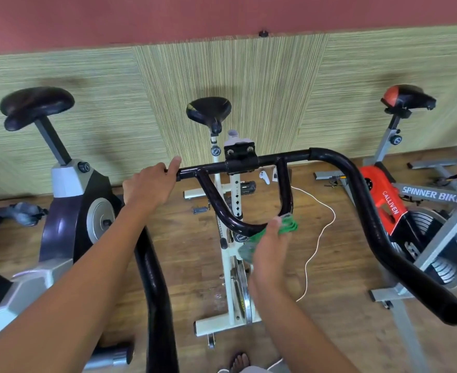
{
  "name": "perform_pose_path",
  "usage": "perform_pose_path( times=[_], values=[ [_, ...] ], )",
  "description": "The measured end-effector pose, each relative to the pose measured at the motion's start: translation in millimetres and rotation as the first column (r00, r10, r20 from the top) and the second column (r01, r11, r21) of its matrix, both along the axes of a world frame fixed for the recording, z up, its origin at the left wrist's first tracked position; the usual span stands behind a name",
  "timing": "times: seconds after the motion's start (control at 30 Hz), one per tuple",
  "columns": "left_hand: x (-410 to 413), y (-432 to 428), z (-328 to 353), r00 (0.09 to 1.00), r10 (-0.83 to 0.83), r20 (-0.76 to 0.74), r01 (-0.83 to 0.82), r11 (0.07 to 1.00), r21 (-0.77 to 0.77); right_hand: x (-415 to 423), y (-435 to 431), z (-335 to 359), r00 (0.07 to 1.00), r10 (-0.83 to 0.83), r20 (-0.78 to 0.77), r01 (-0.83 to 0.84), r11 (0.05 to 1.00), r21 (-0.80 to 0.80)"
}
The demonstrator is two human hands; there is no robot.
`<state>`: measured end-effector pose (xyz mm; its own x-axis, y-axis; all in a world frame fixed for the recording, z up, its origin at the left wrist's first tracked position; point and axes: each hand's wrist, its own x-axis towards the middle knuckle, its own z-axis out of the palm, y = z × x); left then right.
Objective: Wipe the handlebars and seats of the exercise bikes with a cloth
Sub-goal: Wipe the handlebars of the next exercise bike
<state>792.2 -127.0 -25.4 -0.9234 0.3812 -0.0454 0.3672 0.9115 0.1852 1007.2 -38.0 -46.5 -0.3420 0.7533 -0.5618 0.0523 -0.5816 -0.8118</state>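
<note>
Left bike's black saddle [36,106] sits far left of the grip, well apart from both hands.

Left hand [147,185] wraps the black handlebar [329,162] at its left bend. Fingers curl over the tube and one digit lies straight along the crossbar. Looks like a steadying hold. The bar is rigid, glossy tube, probably slick. It shouldn't flex, so firm pressure is fine.

Beyond that hand, toward the wall, is the middle saddle [208,110]. It's padded and likely gives a little. No hand near it.

Just right of the left hand, the inner loop [222,208] drops from the crossbar. Right hand [269,254] pinches the green cloth [289,224], thumb on top, and presses it to the loop's lower right curve. The cloth is light, soft and bunched, and part of it hangs under the palm. Best kept wadded and wrapped round the tube, so it covers the full circumference and doesn't skate on the gloss.

Right of the cloth hand, the long right bar arm [410,265] has no hand on it.

Far right is the orange spinner bike's saddle [407,98], apart from both hands.
</note>
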Motion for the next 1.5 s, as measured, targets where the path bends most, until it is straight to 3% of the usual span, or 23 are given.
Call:
perform_pose_path(
  times=[0.07, 0.2, 0.3, 0.4, 0.57, 0.63, 0.7, 0.8, 0.87, 0.93, 0.97, 1.03, 1.07, 1.13, 1.17, 1.23, 1.33, 1.4, 1.47, 1.5],
  values=[
    [0.0, -1.0, 0.6, 1.0, -0.008, 0.01, 0.008, 1.0, 0.016, -8.4, -13.9, 1.5, 0.993, -0.09, -0.07, 0.084, 0.992, -0.089],
    [1.8, -2.4, 2.3, 1.0, -0.005, 0.026, 0.003, 0.999, 0.047, -12.8, 15.9, 4.1, 0.993, -0.103, -0.054, 0.105, 0.994, 0.035],
    [3.0, -2.7, 3.3, 0.999, -0.001, 0.035, -0.002, 0.997, 0.072, -7.3, 55.9, 4.5, 0.99, 0.09, 0.112, -0.112, 0.971, 0.21],
    [2.5, -3.1, 5.0, 0.999, 0.003, 0.041, -0.006, 0.997, 0.075, -18.0, 103.4, 19.3, 0.901, 0.345, 0.263, -0.406, 0.885, 0.228],
    [2.8, -1.0, 5.7, 1.0, -0.012, 0.028, 0.011, 0.999, 0.039, -58.1, 145.9, 19.6, 0.813, 0.428, 0.395, -0.544, 0.8, 0.253],
    [3.4, -0.7, 7.7, 1.0, 0.002, 0.023, -0.003, 1.0, 0.026, -58.6, 145.4, 12.2, 0.811, 0.373, 0.45, -0.538, 0.778, 0.325],
    [5.6, -1.4, 7.0, 1.0, 0.016, 0.01, -0.016, 1.0, 0.021, -49.7, 142.2, 13.0, 0.829, 0.206, 0.519, -0.485, 0.727, 0.486],
    [8.7, -3.1, 0.5, 0.996, 0.053, -0.071, -0.043, 0.99, 0.131, -33.2, 137.9, 29.5, 0.938, 0.017, 0.346, -0.272, 0.656, 0.704],
    [15.6, 1.4, -0.4, 0.982, 0.058, -0.182, -0.001, 0.955, 0.296, -28.3, 132.2, 48.9, 0.977, 0.114, 0.181, -0.205, 0.735, 0.646],
    [29.7, 16.0, 7.6, 0.973, 0.02, -0.229, 0.089, 0.885, 0.457, -33.8, 121.2, 66.8, 0.954, 0.298, -0.009, -0.266, 0.864, 0.429],
    [38.4, 25.1, 17.2, 0.984, -0.01, -0.178, 0.109, 0.825, 0.554, -39.8, 113.5, 73.6, 0.921, 0.373, -0.112, -0.327, 0.896, 0.299],
    [51.6, 42.1, 39.2, 0.984, -0.142, 0.11, 0.008, 0.647, 0.763, -55.6, 95.9, 85.5, 0.845, 0.462, -0.271, -0.44, 0.887, 0.141],
    [55.9, 48.5, 50.9, 0.922, -0.274, 0.275, -0.081, 0.557, 0.826, -63.4, 87.7, 91.5, 0.812, 0.482, -0.329, -0.48, 0.872, 0.091],
    [58.4, 57.6, 67.9, 0.708, -0.536, 0.46, -0.268, 0.399, 0.877, -79.7, 74.7, 101.5, 0.758, 0.495, -0.425, -0.547, 0.837, -0.001],
    [58.3, 60.1, 71.9, 0.621, -0.611, 0.491, -0.385, 0.307, 0.87, -87.4, 68.8, 106.1, 0.736, 0.5, -0.456, -0.575, 0.818, -0.031],
    [60.9, 63.9, 74.4, 0.555, -0.653, 0.515, -0.596, 0.118, 0.794, -101.3, 60.3, 114.2, 0.704, 0.513, -0.491, -0.616, 0.785, -0.063],
    [62.6, 71.1, 77.4, 0.596, -0.59, 0.545, -0.716, -0.082, 0.693, -117.9, 60.3, 118.4, 0.676, 0.593, -0.438, -0.667, 0.745, -0.02],
    [68.4, 71.6, 84.5, 0.64, -0.516, 0.569, -0.731, -0.18, 0.658, -118.8, 76.5, 124.1, 0.526, 0.763, -0.377, -0.797, 0.597, 0.095],
    [76.7, 69.5, 91.2, 0.714, -0.386, 0.584, -0.689, -0.241, 0.684, -114.8, 107.2, 130.4, 0.37, 0.916, -0.155, -0.885, 0.398, 0.241],
    [81.9, 66.7, 91.9, 0.753, -0.276, 0.597, -0.656, -0.234, 0.718, -112.8, 126.4, 128.9, 0.359, 0.931, 0.062, -0.891, 0.322, 0.322]
  ],
)
